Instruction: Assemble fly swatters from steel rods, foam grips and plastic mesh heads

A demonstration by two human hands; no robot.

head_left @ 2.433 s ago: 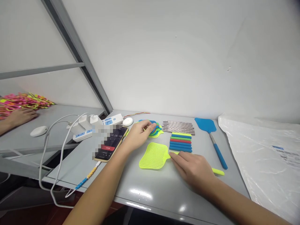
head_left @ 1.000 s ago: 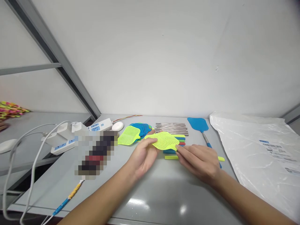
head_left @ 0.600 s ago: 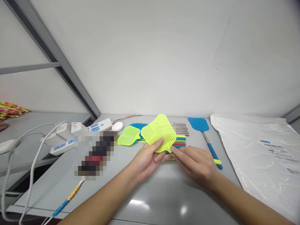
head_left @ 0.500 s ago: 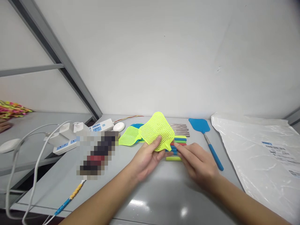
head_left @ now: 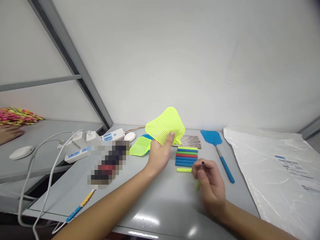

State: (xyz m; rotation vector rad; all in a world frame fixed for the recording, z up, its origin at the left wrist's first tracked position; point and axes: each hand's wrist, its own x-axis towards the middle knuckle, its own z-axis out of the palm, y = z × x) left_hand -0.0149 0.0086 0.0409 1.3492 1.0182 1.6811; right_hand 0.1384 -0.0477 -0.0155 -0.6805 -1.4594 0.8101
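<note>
My left hand (head_left: 160, 156) grips a yellow-green perforated fly swatter head (head_left: 166, 123), thumb on its face and its short socket pointing down to the right. Below and right, my right hand (head_left: 212, 185) is closed on a fly swatter handle (head_left: 202, 164); a dark metal tip shows above the fingers and a green end below, the rest hidden. More swatter heads (head_left: 140, 146), green and blue, lie behind my left hand. Several coloured grip sleeves (head_left: 186, 159) lie in a row, with a single yellow-green sleeve (head_left: 183, 170) nearer me. Metal rods (head_left: 191, 141) lie behind them.
A whole blue fly swatter (head_left: 212, 137) lies at the right beside a white plastic bag (head_left: 252, 160). On the left are power strips (head_left: 77, 155), white cables, a round white device (head_left: 130, 136) and a pixelated object (head_left: 110, 166). Another person's hand (head_left: 10, 133) rests far left.
My left hand has raised the swatter head away from the sleeves. My right hand has drawn back towards me, and the handle in it now shows. The view has shifted slightly.
</note>
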